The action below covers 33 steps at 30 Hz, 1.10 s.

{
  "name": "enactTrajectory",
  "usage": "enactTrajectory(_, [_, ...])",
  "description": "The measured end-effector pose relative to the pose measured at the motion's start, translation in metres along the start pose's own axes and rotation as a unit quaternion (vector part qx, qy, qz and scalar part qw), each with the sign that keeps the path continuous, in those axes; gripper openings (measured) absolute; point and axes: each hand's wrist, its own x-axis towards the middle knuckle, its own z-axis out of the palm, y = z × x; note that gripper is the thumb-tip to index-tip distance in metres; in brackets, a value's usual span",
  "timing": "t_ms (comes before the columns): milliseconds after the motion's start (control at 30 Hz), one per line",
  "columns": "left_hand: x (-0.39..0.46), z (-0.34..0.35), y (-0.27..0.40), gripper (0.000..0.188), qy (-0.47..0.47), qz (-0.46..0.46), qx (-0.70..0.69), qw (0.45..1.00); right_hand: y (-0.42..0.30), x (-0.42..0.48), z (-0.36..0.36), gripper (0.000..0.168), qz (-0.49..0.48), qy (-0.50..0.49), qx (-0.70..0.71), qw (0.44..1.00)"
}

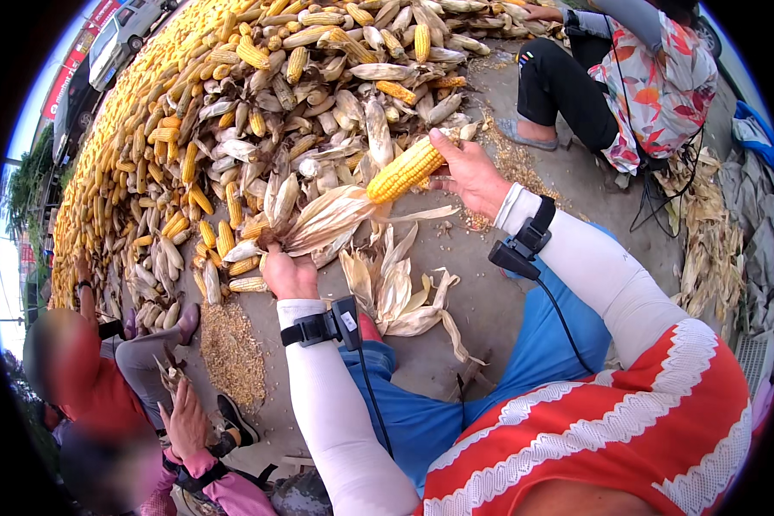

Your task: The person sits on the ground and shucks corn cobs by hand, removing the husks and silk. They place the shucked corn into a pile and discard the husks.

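Observation:
An ear of yellow corn [405, 169] is held up slantwise before me, its kernels bare. My right hand [469, 173] grips its upper right end, thumb on top. Pale dry husk leaves [330, 216] stay joined to the ear's lower end and stretch down to the left. Their dark, gathered tips are pinched in my left hand [290, 272]. Beneath the ear, loose corn husks [400, 290] lie on the concrete ground between my legs.
A large heap of corn ears [258, 97], some husked and some not, rises ahead and left. Loose kernels [232, 351] lie on the ground. One person [658, 90] sits at the right; others sit at the lower left, one person's hand [187, 419] near my left arm. Cables hang from my wrist devices.

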Motion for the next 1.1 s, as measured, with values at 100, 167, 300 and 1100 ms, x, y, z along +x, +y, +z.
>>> enactTrajectory(100, [0.008,-0.013,0.007,0.035,0.028,-0.003,0.016,0.999,-0.009,-0.003,-0.007,0.037,0.015,0.003,0.039,0.999])
enactTrajectory(167, [0.007,-0.011,0.006,0.034,0.035,-0.006,0.036,0.999,-0.009,-0.004,-0.010,0.037,0.010,-0.002,0.045,0.999])
enactTrajectory(300, [0.014,-0.014,0.000,0.032,0.006,-0.035,0.067,0.997,-0.007,-0.005,-0.011,0.037,-0.018,0.004,0.048,0.999])
enactTrajectory(1100, [-0.050,0.059,-0.063,0.076,-0.180,0.437,0.725,0.502,-0.001,-0.027,0.027,0.050,-0.234,0.004,-0.055,0.971])
